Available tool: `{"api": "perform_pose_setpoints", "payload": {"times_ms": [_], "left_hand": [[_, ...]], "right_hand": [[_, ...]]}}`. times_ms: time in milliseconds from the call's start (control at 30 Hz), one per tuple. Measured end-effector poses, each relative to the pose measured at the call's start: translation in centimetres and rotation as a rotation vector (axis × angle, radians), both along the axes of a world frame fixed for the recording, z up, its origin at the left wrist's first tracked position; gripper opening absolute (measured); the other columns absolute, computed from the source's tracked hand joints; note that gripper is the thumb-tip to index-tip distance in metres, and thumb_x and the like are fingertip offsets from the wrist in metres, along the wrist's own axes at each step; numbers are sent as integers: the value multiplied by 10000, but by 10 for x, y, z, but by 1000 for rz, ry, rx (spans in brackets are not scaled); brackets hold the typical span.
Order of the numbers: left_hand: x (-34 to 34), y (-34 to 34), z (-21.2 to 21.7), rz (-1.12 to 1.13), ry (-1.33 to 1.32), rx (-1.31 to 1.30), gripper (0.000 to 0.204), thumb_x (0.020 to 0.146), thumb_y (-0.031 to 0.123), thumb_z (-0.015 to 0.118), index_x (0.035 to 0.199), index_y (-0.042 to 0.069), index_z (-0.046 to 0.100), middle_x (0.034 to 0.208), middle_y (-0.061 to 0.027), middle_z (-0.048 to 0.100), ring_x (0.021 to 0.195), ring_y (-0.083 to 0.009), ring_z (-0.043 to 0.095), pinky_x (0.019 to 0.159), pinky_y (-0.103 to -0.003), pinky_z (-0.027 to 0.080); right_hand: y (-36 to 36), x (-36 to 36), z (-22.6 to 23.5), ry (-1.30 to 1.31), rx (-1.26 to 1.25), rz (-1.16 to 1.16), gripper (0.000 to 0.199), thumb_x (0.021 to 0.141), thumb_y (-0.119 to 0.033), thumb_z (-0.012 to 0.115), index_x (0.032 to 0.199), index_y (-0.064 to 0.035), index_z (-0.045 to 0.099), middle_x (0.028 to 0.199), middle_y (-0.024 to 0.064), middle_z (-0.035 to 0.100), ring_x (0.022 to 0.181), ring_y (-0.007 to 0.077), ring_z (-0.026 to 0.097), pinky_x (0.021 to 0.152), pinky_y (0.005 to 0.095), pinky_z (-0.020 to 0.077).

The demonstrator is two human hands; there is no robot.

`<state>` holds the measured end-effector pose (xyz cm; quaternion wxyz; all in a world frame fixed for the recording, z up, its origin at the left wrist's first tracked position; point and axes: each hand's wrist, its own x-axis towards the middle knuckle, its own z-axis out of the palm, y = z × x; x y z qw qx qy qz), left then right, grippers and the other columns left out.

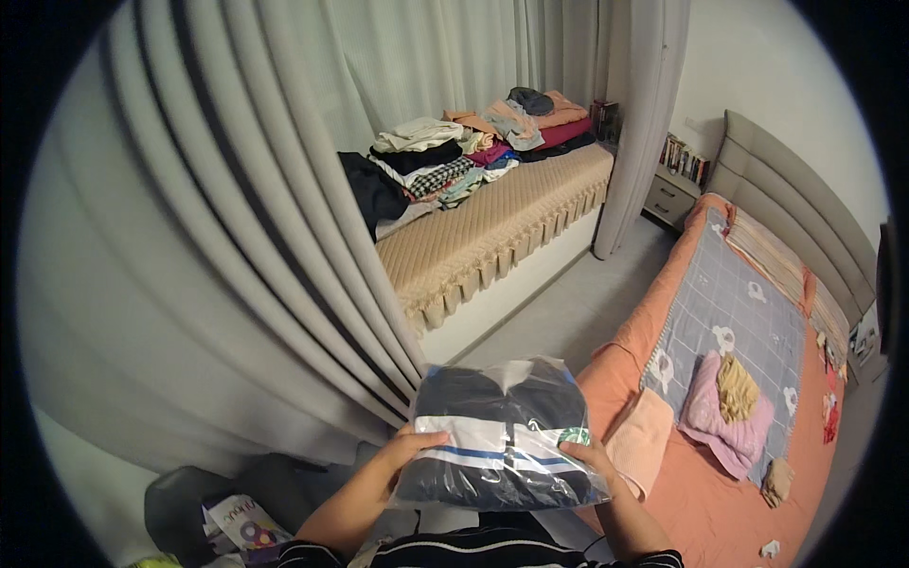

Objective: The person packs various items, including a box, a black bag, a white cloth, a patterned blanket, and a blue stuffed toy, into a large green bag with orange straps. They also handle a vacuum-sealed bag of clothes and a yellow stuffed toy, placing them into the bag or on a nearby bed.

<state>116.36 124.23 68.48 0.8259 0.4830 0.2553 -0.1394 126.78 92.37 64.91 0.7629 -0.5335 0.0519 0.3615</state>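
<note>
A folded dark garment with a white band and a thin blue stripe lies inside a clear plastic bag (pixel 502 478), held up in front of my body. At its left edge my left hand (pixel 407 452) grips the bag, the thumb lying on top over the white band. My right hand (pixel 595 456) clasps the opposite edge, its thumb beside a round green mark on the front. The fingers beneath the bag are hidden on both sides.
Ahead, a window ledge with a beige quilted cover (pixel 502 222) carries heaped clothes (pixel 440 166). Grey curtains (pixel 246 237) hang on the left. To the right stands a bed with an orange sheet (pixel 701 516), a pink pillow (pixel 724 426) and a grey blanket (pixel 734 303). A nightstand (pixel 670 199) holds books.
</note>
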Motion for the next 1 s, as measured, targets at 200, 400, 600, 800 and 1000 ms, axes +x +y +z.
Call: {"api": "perform_pose_setpoints", "payload": {"times_ms": [200, 400, 600, 800, 1000], "left_hand": [[145, 47, 20, -90, -120, -99, 345, 809, 118, 664, 1118, -15, 587, 976, -101, 654, 882, -190, 638, 787, -308, 506], [247, 91, 13, -105, -297, -26, 287, 797, 123, 675, 1053, 8, 614, 941, -74, 659, 819, -157, 635, 733, -269, 498], [310, 167, 11, 98, -342, 38, 347, 743, 69, 691, 1077, 12, 614, 964, -82, 659, 878, -175, 624, 803, -291, 476], [316, 245, 1, 432, -553, 126, 453, 644, 5, 700, 1087, 5, 606, 981, -88, 659, 901, -227, 621, 835, -328, 471], [310, 272, 19, 884, -414, 211, 484, 579, -3, 733, 1048, -13, 612, 974, -106, 655, 874, -247, 624, 813, -355, 483]], "right_hand": [[30, 130, 13, -156, -92, 46, 391, 770, -158, 717, 1071, 35, 558, 905, 83, 623, 780, 172, 609, 700, 283, 496], [72, 241, 36, -309, -69, 23, 387, 756, -115, 722, 1088, -4, 558, 893, 28, 612, 742, 127, 586, 683, 255, 478], [162, 346, 94, -516, -117, 178, 539, 705, -107, 785, 1154, 22, 516, 975, 45, 610, 833, 128, 576, 752, 261, 473], [275, 418, 106, -700, -38, 432, 612, 690, -84, 793, 1199, 39, 475, 1049, 73, 592, 927, 142, 557, 815, 270, 452], [384, 492, 102, -772, 102, 818, 599, 708, -45, 767, 1220, 13, 463, 999, 57, 605, 902, 137, 575, 797, 285, 469]]}}
